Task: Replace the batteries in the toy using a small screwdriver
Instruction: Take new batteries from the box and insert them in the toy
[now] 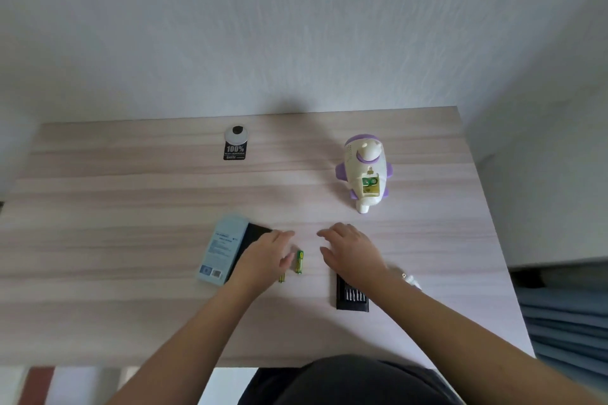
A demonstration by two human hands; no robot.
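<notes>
evidently both hands, left hand [263,253] and right hand [352,250], hover flat with fingers loose and holding nothing either side of the loose battery [299,262], ready to load the toy [364,172] lying beyond it, compartment uncovered.

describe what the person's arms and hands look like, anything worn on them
Both forearms are bare up to the frame edge, with no sleeves in view. The left hand shows no ring, watch or glove. The right hand is also ungloved and ringless; something small and whitish sits beside its wrist, too blurred to tell whether it is worn. No markings are visible.
</notes>
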